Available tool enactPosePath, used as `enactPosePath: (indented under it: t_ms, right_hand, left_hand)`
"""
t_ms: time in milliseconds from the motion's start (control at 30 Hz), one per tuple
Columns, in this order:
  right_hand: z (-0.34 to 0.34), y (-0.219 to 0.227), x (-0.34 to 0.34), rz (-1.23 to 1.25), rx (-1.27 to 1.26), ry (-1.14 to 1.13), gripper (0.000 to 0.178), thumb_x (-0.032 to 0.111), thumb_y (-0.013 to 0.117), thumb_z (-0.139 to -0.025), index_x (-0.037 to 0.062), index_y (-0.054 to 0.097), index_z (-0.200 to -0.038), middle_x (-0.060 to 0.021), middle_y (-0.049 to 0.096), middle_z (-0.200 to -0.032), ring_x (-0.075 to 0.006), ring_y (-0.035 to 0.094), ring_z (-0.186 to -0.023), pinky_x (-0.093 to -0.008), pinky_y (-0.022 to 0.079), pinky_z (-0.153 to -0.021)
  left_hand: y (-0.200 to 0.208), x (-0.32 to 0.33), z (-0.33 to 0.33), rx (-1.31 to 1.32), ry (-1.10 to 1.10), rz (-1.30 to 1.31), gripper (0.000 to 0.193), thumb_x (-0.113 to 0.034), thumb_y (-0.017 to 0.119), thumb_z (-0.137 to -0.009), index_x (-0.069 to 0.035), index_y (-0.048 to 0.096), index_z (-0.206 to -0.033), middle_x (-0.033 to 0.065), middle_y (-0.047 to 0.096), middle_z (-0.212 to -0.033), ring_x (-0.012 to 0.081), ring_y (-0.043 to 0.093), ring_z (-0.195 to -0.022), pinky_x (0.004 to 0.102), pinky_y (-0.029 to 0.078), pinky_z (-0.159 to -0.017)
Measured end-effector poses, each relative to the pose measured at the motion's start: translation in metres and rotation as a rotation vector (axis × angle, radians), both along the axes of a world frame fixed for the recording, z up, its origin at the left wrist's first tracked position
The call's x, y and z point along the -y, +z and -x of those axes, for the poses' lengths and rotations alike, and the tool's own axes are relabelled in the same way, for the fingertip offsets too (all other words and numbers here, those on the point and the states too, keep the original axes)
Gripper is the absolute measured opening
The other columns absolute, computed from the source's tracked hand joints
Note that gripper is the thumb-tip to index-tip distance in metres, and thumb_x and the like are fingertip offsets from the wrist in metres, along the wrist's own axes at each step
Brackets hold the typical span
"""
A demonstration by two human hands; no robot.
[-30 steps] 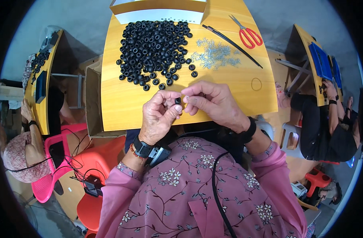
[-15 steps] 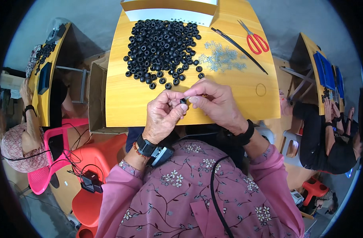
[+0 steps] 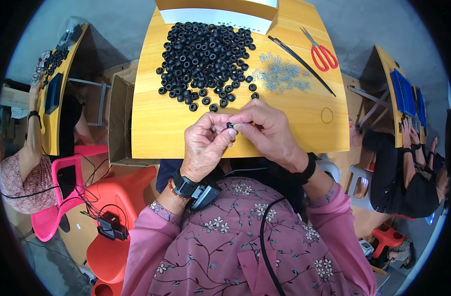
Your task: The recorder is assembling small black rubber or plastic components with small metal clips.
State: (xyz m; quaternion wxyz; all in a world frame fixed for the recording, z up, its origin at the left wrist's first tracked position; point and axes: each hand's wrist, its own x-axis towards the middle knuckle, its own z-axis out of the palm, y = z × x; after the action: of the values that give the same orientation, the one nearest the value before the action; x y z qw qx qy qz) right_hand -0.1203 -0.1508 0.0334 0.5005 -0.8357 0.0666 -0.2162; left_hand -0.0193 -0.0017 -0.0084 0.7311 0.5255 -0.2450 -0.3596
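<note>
Obs: Ring (image 3: pixel 230 125), small, black, rubbery, is pinched between both hands just above the near edge of the worktop (image 3: pixel 156 123). Left hand (image 3: pixel 203 145) has its fingers closed around the ring from below; right hand (image 3: pixel 265 130) presses thumb and forefinger onto it from the side. Whether a metal piece is already seated in it is too small to tell.

Query: What makes for a clean job of this step?

Obs: My judgement: keep the ring low over the wood so a slip drops it close by, not off the edge. Steady it with the left fingers and let the right do the fine pushing. The heap of black rings (image 3: pixel 205 59) and the scatter of small silver parts (image 3: pixel 282 74) lie well apart from the hands, farther up the surface, with red scissors (image 3: pixel 321 52) and a thin black rod (image 3: pixel 299 59) beyond.

Query: Risks?

Obs: Squeezing too hard could deform the ring or flick it away.
</note>
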Motion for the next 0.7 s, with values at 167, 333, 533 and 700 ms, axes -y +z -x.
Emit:
enactPosePath:
  t_ms: [167, 333, 533, 700]
  right_hand:
    - [-0.002, 0.005, -0.004, 0.008, 0.001, -0.014, 0.017, 0.001, 0.069, -0.085, 0.0063, 0.07, -0.101, -0.0074, 0.06, -0.078, -0.0216, 0.06, -0.07, -0.0314, 0.048, -0.063]
    - [-0.001, 0.004, -0.004, -0.054, -0.046, -0.024, 0.015, 0.001, 0.068, -0.085, 0.0055, 0.069, -0.1, -0.009, 0.06, -0.079, -0.0236, 0.061, -0.069, -0.0323, 0.048, -0.062]
    - [0.0, 0.005, 0.001, 0.088, -0.01, 0.049, 0.013, -0.001, 0.066, -0.086, 0.0035, 0.068, -0.098, -0.011, 0.061, -0.082, -0.0236, 0.062, -0.07, -0.032, 0.048, -0.062]
    - [0.001, 0.011, -0.001, -0.096, -0.058, -0.048, 0.011, -0.001, 0.064, -0.088, 0.0022, 0.068, -0.098, -0.0117, 0.061, -0.082, -0.0253, 0.062, -0.071, -0.0324, 0.048, -0.063]
  left_hand:
    - [0.0, 0.0, -0.001, -0.006, 0.003, -0.012, 0.019, 0.003, 0.067, -0.091, 0.004, 0.061, -0.108, 0.0018, 0.064, -0.084, 0.006, 0.058, -0.07, 0.0204, 0.051, -0.067]
    - [0.002, -0.001, -0.002, -0.025, -0.008, -0.002, 0.019, 0.005, 0.067, -0.09, 0.004, 0.062, -0.109, 0.0021, 0.065, -0.086, 0.0058, 0.059, -0.072, 0.0203, 0.051, -0.067]
    - [0.002, -0.001, -0.002, -0.004, -0.026, -0.004, 0.02, 0.006, 0.066, -0.09, 0.003, 0.062, -0.109, 0.0013, 0.064, -0.087, 0.0054, 0.059, -0.072, 0.0201, 0.051, -0.066]
    - [0.01, -0.011, -0.002, -0.042, 0.031, 0.042, 0.018, 0.006, 0.065, -0.088, 0.001, 0.063, -0.105, -0.0009, 0.062, -0.085, 0.0033, 0.056, -0.072, 0.0187, 0.048, -0.064]
